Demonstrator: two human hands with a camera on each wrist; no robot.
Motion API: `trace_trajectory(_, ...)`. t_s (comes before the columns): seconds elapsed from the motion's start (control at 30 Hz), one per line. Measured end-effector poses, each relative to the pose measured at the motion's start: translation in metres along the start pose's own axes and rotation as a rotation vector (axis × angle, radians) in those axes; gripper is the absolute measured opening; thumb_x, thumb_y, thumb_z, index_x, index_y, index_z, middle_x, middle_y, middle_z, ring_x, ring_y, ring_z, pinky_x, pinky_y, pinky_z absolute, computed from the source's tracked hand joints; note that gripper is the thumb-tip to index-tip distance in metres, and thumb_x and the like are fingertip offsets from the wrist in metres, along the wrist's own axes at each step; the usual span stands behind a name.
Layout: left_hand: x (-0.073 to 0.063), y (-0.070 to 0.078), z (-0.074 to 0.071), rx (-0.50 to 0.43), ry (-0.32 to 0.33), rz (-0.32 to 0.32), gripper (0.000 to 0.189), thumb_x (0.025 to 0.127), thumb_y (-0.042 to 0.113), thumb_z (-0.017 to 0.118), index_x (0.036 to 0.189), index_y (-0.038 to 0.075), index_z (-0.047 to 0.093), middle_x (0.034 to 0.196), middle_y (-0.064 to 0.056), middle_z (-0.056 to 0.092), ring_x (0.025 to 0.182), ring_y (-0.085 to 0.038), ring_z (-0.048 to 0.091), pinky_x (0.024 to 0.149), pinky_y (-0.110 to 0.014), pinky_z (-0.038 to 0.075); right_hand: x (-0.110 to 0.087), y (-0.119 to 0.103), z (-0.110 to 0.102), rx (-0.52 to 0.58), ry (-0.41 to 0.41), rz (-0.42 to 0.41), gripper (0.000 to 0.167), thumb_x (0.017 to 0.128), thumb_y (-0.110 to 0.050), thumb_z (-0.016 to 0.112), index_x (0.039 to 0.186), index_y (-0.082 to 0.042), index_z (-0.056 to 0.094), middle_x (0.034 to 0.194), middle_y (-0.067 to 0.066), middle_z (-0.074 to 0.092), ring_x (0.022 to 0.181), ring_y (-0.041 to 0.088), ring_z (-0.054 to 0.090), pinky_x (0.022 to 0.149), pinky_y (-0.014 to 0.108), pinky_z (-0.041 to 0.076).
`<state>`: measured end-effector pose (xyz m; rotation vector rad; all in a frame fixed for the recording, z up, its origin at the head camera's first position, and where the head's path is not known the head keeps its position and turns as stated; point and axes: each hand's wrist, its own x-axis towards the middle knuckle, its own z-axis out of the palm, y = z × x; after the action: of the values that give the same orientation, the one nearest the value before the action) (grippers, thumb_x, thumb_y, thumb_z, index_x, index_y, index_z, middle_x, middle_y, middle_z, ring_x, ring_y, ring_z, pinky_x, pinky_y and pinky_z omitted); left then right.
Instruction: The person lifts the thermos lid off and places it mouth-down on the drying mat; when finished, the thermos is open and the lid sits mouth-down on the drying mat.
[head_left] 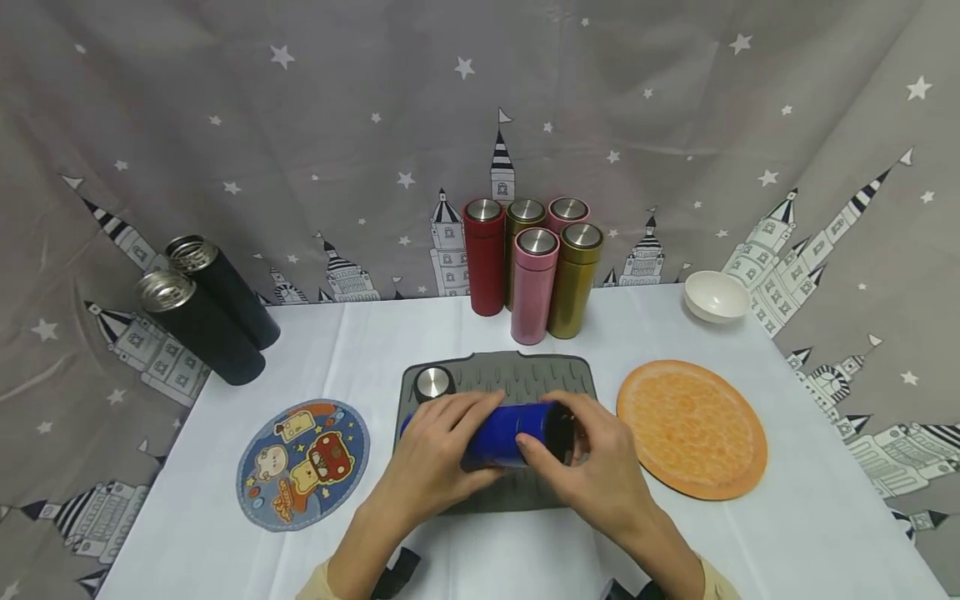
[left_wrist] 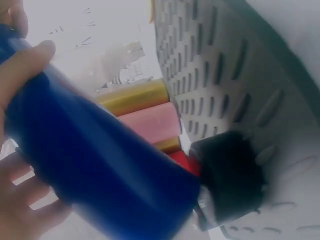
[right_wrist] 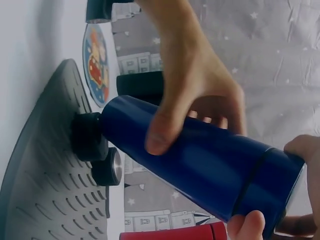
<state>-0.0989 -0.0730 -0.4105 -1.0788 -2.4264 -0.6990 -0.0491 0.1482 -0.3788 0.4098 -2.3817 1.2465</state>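
Observation:
Both hands hold a blue thermos bottle [head_left: 501, 429] lying sideways over a grey ribbed mat [head_left: 510, 500]. My left hand [head_left: 433, 450] grips its body, thumb on one side and fingers round the other. With thumb and fingers my right hand [head_left: 603, 471] grips the right end, beyond a dark seam [right_wrist: 250, 181] near that end; in the head view this end looks black. A black lid with a silver top [head_left: 434, 383] stands on the mat's back left. Beside it, a second black lid [right_wrist: 89, 136] is hidden in the head view by my left hand.
Several red, gold and pink thermos bottles [head_left: 530, 292] stand at the back. Two black bottles [head_left: 217, 333] are at the left. A cartoon round mat [head_left: 303, 467] lies left, an orange round mat [head_left: 693, 429] right, and a white bowl [head_left: 716, 297] stands back right.

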Motion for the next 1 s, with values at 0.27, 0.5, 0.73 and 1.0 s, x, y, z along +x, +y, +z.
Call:
trace_trajectory(0.27, -0.007, -0.007, -0.002, 0.054, 0.008, -0.004, 0.088, 0.065, 0.038, 0.094, 0.142, 0.020, 0.055, 0.123, -0.006, 0.066, 0.111, -0.027, 0.064, 0.090, -0.049, 0.053, 0.007, -0.003, 0.001, 0.015, -0.016, 0.124, 0.038, 0.083, -0.031, 0.083, 0.112, -0.012, 0.067, 0.076, -0.003, 0.059, 0.048, 0.008, 0.044, 0.038, 0.023, 0.037)
trace_trajectory(0.5, -0.010, -0.006, -0.004, 0.083, 0.038, 0.000, 0.089, 0.063, 0.037, 0.095, 0.141, 0.021, 0.056, 0.122, -0.006, 0.067, 0.109, -0.027, 0.065, 0.090, -0.048, 0.053, 0.010, -0.012, -0.001, -0.032, -0.111, 0.300, 0.045, 0.083, -0.050, 0.079, 0.110, -0.017, 0.067, 0.084, -0.003, 0.063, 0.050, 0.011, 0.051, 0.040, 0.026, 0.042)
trace_trajectory(0.73, -0.003, -0.005, -0.005, 0.047, 0.030, 0.010, 0.085, 0.064, 0.040, 0.094, 0.139, 0.022, 0.059, 0.120, -0.003, 0.068, 0.107, -0.024, 0.066, 0.089, -0.044, 0.054, 0.010, -0.012, -0.004, -0.039, -0.013, 0.211, 0.041, 0.080, -0.044, 0.083, 0.106, -0.016, 0.068, 0.078, -0.004, 0.061, 0.055, 0.011, 0.049, 0.044, 0.025, 0.043)
trace_trajectory(1.0, -0.003, -0.002, -0.010, -0.078, -0.058, -0.007, 0.084, 0.065, 0.038, 0.093, 0.140, 0.023, 0.057, 0.121, -0.001, 0.068, 0.104, -0.020, 0.067, 0.087, -0.041, 0.056, -0.002, -0.006, 0.001, 0.055, 0.079, 0.026, 0.034, 0.075, -0.018, 0.088, 0.102, -0.014, 0.067, 0.084, -0.007, 0.060, 0.055, 0.009, 0.047, 0.040, 0.021, 0.039)
